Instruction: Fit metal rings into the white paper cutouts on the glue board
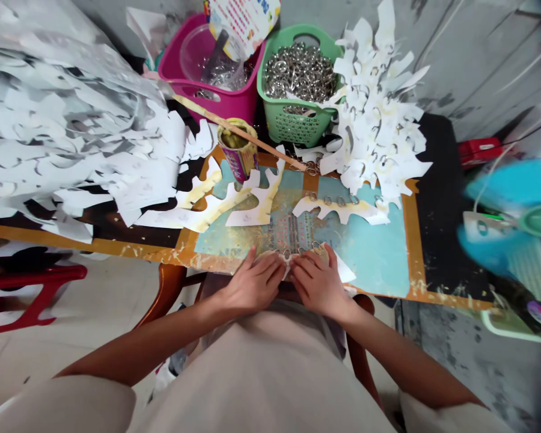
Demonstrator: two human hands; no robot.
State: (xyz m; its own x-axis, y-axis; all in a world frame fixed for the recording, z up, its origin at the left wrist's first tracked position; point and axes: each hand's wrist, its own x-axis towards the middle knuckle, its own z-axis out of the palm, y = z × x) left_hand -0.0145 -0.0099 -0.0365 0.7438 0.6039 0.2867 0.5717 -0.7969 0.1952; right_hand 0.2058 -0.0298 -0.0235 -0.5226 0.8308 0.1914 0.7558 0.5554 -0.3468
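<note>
Paper cutout [285, 260] bearing metal rings [317, 246], long axis running crosswise along the near edge of the surface [379, 252]; left hand [252, 281] and right hand [318, 282] together, clamped on it, equally near.

White paper cutout [345, 269] w/ jagged edges, lying flat near the front edge of the table [379, 252], mostly covered by both hands. Yellowish glue smears show along its top edge. Small silver rings [317, 247] sit in a row along that edge, partly under the fingertips. L hand [252, 279] and R hand [318, 282] rest on it side by side, fingers curved, nearly touching at center. A pointed paper tip sticks out past R hand.
</note>
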